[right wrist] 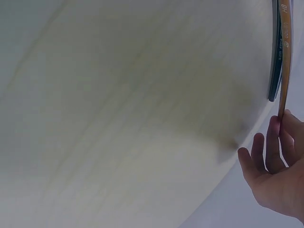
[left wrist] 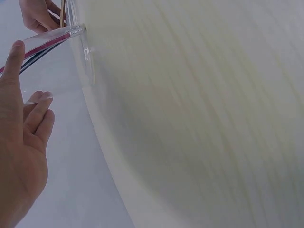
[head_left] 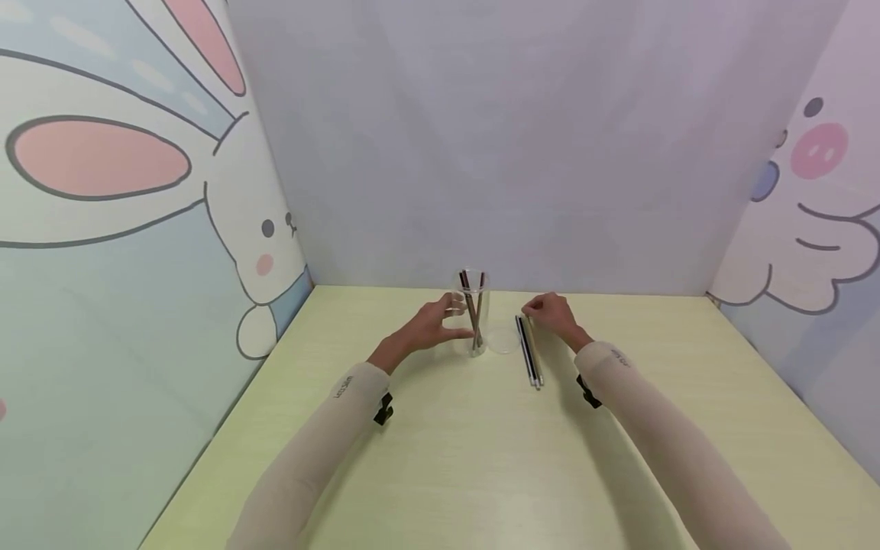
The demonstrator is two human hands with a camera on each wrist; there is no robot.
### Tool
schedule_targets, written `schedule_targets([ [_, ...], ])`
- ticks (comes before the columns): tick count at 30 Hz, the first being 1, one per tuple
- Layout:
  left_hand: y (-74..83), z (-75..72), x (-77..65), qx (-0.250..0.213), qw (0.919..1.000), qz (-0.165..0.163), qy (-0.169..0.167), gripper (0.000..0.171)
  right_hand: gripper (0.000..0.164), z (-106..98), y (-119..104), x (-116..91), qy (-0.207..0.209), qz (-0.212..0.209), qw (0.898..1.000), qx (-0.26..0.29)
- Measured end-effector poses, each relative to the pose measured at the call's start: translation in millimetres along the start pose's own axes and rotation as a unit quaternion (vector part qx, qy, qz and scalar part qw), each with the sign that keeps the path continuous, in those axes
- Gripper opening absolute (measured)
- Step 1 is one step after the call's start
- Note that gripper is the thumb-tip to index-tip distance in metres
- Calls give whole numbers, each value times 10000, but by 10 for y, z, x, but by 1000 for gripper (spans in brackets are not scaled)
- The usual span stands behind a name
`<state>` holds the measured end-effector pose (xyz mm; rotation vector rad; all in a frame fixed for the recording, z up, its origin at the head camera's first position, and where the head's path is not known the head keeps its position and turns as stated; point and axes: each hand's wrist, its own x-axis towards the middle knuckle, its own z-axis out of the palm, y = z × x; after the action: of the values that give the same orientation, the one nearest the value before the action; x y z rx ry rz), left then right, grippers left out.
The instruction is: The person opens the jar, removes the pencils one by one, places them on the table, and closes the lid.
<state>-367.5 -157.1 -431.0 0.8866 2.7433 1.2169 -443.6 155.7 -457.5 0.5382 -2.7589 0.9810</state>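
My left hand [head_left: 429,326] holds a clear cup [head_left: 486,307] from its left side, thumb in front and fingers behind. Several dark and reddish pencils [head_left: 474,309] lean upright inside the cup. In the left wrist view, the thumb and fingertips lie against opposite sides of its wall. My right hand [head_left: 552,312] pinches the far end of a yellow pencil [right wrist: 285,52] between thumb and finger. That pencil lies along the right side of a dark pencil [right wrist: 274,66] on the table, with their near ends close together.
A clear round disc [head_left: 504,341] lies flat on the pale yellow table [head_left: 440,451], between the cup and the loose pencils. A grey-white back wall [head_left: 509,153] rises behind the table, and cartoon-printed panels [head_left: 103,321] flank both sides.
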Motion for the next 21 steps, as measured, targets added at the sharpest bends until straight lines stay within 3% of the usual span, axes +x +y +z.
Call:
schedule_targets([
  [21, -15, -2, -6, 72, 10000, -19, 41, 76, 22, 120, -69, -113, 37, 88, 9996, -272],
])
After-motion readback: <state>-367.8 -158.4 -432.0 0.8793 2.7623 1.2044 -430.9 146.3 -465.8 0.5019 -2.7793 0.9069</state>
